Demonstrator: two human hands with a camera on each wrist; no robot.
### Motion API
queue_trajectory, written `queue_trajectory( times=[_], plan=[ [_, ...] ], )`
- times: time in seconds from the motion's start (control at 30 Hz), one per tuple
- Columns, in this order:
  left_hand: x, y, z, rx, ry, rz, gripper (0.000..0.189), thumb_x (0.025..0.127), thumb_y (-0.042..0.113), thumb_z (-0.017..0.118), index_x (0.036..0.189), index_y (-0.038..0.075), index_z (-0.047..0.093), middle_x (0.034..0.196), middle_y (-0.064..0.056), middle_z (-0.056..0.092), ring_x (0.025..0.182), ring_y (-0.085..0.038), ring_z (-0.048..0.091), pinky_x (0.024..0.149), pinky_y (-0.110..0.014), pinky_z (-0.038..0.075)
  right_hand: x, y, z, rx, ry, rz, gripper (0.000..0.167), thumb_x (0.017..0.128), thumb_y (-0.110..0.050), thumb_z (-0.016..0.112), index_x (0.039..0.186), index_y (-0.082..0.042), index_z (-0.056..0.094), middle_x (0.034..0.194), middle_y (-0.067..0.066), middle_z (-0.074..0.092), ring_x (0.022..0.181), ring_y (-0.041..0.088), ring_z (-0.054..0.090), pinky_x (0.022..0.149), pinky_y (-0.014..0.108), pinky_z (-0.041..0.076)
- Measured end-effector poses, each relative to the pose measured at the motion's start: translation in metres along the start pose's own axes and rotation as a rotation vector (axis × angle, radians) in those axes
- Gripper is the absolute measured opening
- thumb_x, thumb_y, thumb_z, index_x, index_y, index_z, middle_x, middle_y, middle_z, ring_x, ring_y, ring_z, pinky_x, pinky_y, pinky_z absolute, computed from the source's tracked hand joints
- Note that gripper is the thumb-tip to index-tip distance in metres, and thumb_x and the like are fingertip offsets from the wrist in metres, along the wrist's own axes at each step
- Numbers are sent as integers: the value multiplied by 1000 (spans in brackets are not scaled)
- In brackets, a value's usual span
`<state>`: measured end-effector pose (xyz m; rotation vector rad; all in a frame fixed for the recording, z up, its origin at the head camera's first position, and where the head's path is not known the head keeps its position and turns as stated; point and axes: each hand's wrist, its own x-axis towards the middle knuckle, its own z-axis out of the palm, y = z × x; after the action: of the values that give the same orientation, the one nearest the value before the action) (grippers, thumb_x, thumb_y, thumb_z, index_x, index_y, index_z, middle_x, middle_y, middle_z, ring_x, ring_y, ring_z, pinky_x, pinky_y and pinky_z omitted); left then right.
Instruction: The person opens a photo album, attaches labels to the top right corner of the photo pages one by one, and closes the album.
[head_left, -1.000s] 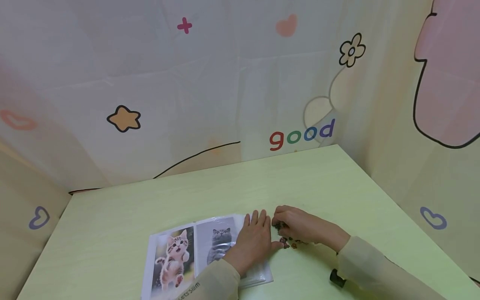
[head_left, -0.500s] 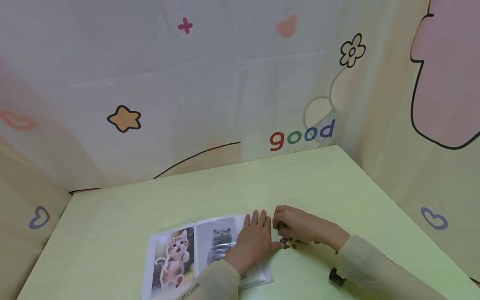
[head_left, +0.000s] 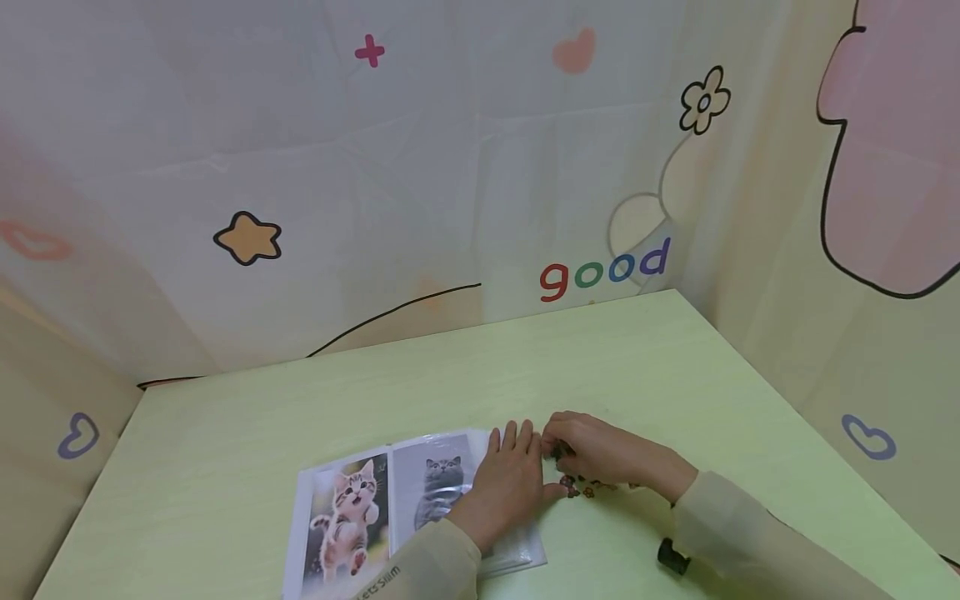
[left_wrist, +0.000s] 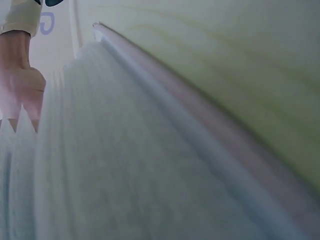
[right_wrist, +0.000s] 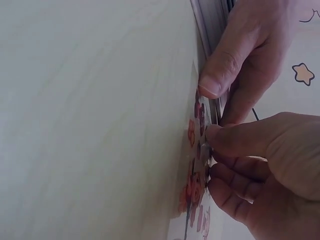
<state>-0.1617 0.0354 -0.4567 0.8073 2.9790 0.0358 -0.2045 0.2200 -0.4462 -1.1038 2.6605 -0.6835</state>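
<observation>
My left hand (head_left: 504, 483) lies flat on the right page of an open photo album (head_left: 528, 554), fingers straight. Its thumb reaches past the album's edge, with the tip on a clear sticker sheet (right_wrist: 192, 200) printed with small red, orange and brown figures. Close beside it, my right hand (head_left: 600, 447) bends over the sheet and pinches at it between thumb and curled fingertips. A dark printed patch (head_left: 557, 452) shows under those fingers. The right palm covers much of the sheet in the head view. The album's thick stack of pages (left_wrist: 125, 140) fills the left wrist view.
A kitten photo (head_left: 348, 521) fills the album's left page, and a grey cat photo (head_left: 438, 479) the right one. A small black object (head_left: 673, 557) is by the right sleeve. Printed curtains (head_left: 420, 167) enclose the pale green table (head_left: 360, 392).
My right fingertips have shifted very slightly left over the sticker sheet. The left hand and the album stay where they were.
</observation>
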Motion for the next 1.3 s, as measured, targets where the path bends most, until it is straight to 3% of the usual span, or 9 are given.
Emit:
queue_trajectory(
  times=[0.3, 0.63, 1.03, 1.3],
  plan=[
    [0, 1, 0, 5, -8, 1, 86, 99, 63, 54, 156, -1, 40, 162, -17, 39, 151, -34, 33, 121, -49, 29, 4, 4, 0, 44, -44, 53, 16, 91, 1, 75, 100, -10, 68, 91, -5, 56, 84, 13, 51, 73, 29, 48],
    [-2, 0, 1, 34, 21, 12, 84, 99, 63, 55, 153, -1, 45, 161, -16, 41, 150, -33, 36, 120, -49, 30, 0, -2, 1, -11, -6, 92, 10, 92, -1, 73, 102, -3, 73, 91, -3, 56, 79, 12, 52, 71, 28, 50],
    [-1, 0, 1, 21, 20, 14, 84, 99, 63, 55, 153, 0, 45, 161, -17, 41, 150, -34, 35, 120, -50, 30, -1, -4, 3, -14, 40, 18, 12, 91, 4, 73, 96, -6, 73, 96, -2, 62, 82, 10, 56, 75, 29, 54],
    [-1, 0, 1, 15, 24, 9, 84, 99, 63, 56, 154, 0, 44, 161, -17, 41, 150, -34, 36, 121, -49, 30, 1, -4, 2, 15, 30, 23, 15, 89, 6, 73, 96, -7, 72, 94, -2, 63, 82, 12, 56, 74, 29, 52]
  ],
)
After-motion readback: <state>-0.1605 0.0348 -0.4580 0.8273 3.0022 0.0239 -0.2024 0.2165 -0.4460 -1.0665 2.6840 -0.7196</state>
